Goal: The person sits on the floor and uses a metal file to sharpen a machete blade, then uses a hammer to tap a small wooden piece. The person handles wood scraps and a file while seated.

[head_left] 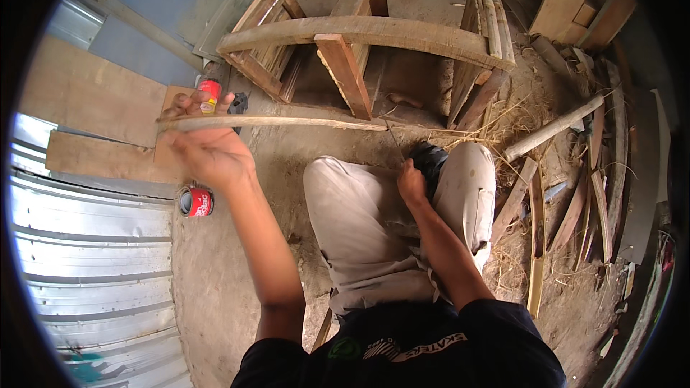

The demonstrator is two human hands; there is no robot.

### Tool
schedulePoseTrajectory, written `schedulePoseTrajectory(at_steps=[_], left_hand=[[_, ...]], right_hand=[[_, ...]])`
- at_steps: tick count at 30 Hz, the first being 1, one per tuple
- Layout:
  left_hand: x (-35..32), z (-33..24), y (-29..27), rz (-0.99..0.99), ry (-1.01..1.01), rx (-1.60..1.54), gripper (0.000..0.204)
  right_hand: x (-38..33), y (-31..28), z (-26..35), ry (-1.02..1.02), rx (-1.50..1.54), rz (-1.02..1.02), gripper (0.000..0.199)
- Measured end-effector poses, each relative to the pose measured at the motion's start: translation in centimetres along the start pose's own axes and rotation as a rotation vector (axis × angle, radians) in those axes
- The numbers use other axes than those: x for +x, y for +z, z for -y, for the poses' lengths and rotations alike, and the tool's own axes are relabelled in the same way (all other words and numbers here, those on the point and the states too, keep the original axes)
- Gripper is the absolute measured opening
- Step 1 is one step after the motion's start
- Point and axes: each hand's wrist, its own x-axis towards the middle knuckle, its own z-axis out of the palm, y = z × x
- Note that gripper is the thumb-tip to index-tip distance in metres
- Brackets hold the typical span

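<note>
A long, slightly bent wooden strip [302, 121] lies level across the view in front of my knees. My left hand [212, 152] grips its left end, the strip running between thumb and fingers. My right hand [412, 183] is closed near my right knee. A thin dark tool [396, 144], its kind too slim to make out, reaches up from that fist toward the strip's right end. Whether its tip touches the wood I cannot tell. Beside the right fist is something black [430, 164], perhaps a shoe, partly hidden by my knee.
Ahead stands a wooden frame [366, 31] with curved rails. A red can [209, 90] is behind my left hand, and another red can [196, 202] lies nearer, by the corrugated metal wall [100, 248]. Scrap wood [514, 197] and straw cover the ground on the right.
</note>
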Motion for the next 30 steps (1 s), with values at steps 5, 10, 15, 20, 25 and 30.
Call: schedulePoseTrajectory(at_steps=[5,10,15,20,25,30], left_hand=[[-0.8,0.3,4.2,0.116,-0.004,-0.141,0.049],[-1.6,3.6,8.6,-0.005,-0.078,-0.006,0.057],[-1.2,4.5,9.9,0.014,-0.097,-0.012,0.063],[-1.0,4.4,10.9,-0.015,-0.111,-0.050,0.053],[-1.6,4.4,11.4,0.072,-0.156,-0.043,0.066],[-1.4,4.7,11.5,0.080,-0.157,-0.084,0.055]], right_hand=[[2.1,-2.1,-0.5,-0.032,0.061,-0.208,0.024],[4.1,-3.6,-0.8,0.046,0.075,-0.156,0.021],[3.4,-3.9,0.4,0.012,0.061,-0.187,0.016],[4.1,-3.3,-0.7,0.134,0.127,-0.130,0.017],[5.8,-3.1,-1.3,0.112,0.103,-0.022,0.030],[5.2,-4.0,0.9,0.227,0.590,0.054,0.034]])
